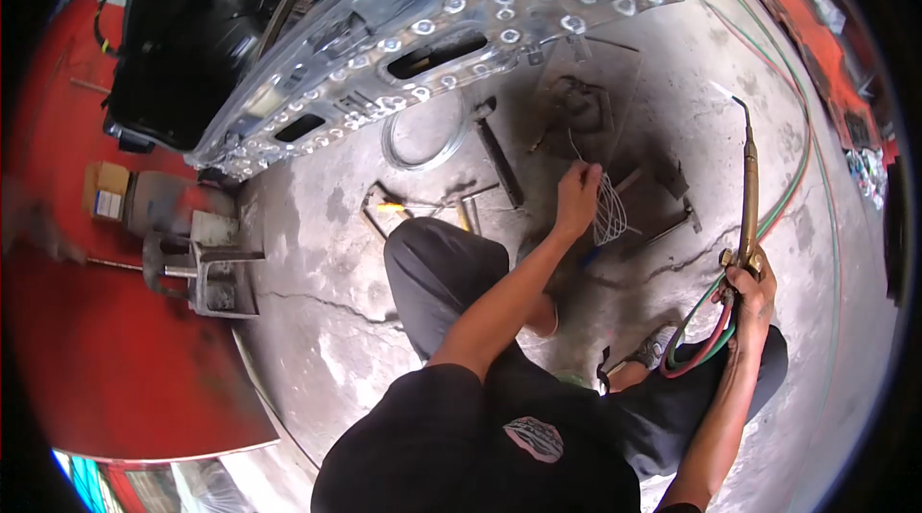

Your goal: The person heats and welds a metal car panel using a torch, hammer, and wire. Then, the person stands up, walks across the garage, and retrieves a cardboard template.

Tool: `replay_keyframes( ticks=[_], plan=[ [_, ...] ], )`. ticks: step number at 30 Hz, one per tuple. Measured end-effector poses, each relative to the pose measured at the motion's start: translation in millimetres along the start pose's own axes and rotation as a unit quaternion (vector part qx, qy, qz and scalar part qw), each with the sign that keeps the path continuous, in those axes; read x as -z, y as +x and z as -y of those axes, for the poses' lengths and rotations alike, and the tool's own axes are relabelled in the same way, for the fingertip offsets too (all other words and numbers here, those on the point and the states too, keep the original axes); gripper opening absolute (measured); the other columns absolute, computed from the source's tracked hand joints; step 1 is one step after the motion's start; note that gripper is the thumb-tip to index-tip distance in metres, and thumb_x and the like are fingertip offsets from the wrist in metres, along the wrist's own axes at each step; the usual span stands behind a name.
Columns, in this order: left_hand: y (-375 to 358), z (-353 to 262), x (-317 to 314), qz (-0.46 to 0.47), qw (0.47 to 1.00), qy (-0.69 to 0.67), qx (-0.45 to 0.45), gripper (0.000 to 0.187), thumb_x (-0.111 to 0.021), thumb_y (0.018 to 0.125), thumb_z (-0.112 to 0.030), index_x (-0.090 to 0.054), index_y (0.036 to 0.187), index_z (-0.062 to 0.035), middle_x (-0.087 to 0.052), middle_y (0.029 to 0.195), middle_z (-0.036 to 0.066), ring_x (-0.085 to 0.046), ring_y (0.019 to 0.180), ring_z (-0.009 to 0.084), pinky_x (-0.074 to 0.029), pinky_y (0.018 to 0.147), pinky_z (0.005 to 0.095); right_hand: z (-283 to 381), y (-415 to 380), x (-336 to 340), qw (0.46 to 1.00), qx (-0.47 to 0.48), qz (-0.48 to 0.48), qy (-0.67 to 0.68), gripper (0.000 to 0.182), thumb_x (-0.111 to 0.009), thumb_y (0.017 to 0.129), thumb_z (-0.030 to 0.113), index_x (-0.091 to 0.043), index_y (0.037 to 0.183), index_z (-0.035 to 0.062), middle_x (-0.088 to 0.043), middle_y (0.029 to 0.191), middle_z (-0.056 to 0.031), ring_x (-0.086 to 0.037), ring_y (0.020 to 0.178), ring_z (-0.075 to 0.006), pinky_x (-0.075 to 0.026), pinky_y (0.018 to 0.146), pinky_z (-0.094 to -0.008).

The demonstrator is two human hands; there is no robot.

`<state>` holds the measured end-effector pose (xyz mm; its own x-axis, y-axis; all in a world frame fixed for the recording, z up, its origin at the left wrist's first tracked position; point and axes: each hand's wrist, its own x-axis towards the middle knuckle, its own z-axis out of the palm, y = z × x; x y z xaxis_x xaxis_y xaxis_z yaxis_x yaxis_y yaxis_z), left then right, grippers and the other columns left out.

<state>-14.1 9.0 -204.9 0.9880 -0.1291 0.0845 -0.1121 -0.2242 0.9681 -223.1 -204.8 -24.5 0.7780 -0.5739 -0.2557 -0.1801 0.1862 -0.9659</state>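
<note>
My right hand (752,287) is wrapped round the handle end of a brass gas welding torch (749,186). The torch stands nearly upright, its thin bent tip pointing up and to the left with a small pale flame (720,89) at the end. Green and red hoses (706,353) run from its base. My left hand (577,199) is closed on a loose bundle of thin welding wire (610,213), and one wire end sticks up past the fingers. Beyond the hands is a bare metal vehicle panel (451,42) covered in round ground spots, apart from both.
On the concrete floor lie a hammer (498,156), a wire coil (423,138), a yellow-handled tool (389,207) and another hammer (677,222). A metal stand (226,268) and red panel (144,369) are left. Hoses (802,129) trail along the right.
</note>
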Motion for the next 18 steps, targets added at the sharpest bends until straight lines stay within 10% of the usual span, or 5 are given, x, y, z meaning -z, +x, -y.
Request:
replay_keyframes(
  ticks=[5, 12, 15, 18],
  plan=[
    [14, -18, 27, -0.179, 0.980, -0.084, 0.007, 0.031, -0.051, 0.102, -0.029, -0.055, 0.098, 0.0017, -0.057, 0.074, 0.006, -0.055, 0.063, 0.0155, -0.046, 0.058, 0.0321, -18, 5, 14, 1.000, 0.011, 0.007, -0.002, 0.047, -0.060, 0.072, 0.021, -0.060, 0.111, -0.0058, -0.058, 0.081, -0.0044, -0.053, 0.064, -0.0122, -0.044, 0.058, -0.0250],
    [25, -72, 78, -0.153, 0.870, -0.446, 0.144, 0.034, -0.047, 0.103, -0.037, -0.050, 0.096, -0.0032, -0.054, 0.072, 0.007, -0.053, 0.055, 0.0208, -0.046, 0.048, 0.0347, -18, -1, 22, 1.000, 0.021, 0.000, -0.009, 0.040, -0.061, 0.073, 0.016, -0.059, 0.104, -0.0088, -0.056, 0.076, -0.0074, -0.055, 0.061, -0.0151, -0.049, 0.055, -0.0293],
    [35, -50, 94, -0.141, 0.870, -0.448, 0.152, 0.042, -0.046, 0.103, -0.042, -0.053, 0.115, -0.0030, -0.057, 0.093, 0.010, -0.059, 0.081, 0.0243, -0.050, 0.064, 0.0389, -21, 0, 25, 1.000, 0.017, -0.004, -0.004, 0.038, -0.061, 0.073, 0.016, -0.059, 0.102, -0.0084, -0.056, 0.076, -0.0074, -0.055, 0.061, -0.0153, -0.050, 0.055, -0.0296],
    [16, -98, 87, -0.154, 0.882, -0.419, 0.153, 0.035, -0.056, 0.099, -0.040, -0.051, 0.098, -0.0060, -0.051, 0.072, 0.003, -0.049, 0.056, 0.0157, -0.045, 0.050, 0.0310, -26, 2, 29, 1.000, 0.014, 0.005, 0.008, 0.038, -0.060, 0.072, 0.015, -0.059, 0.102, -0.0086, -0.056, 0.077, -0.0074, -0.055, 0.061, -0.0152, -0.050, 0.055, -0.0299]
  ],
)
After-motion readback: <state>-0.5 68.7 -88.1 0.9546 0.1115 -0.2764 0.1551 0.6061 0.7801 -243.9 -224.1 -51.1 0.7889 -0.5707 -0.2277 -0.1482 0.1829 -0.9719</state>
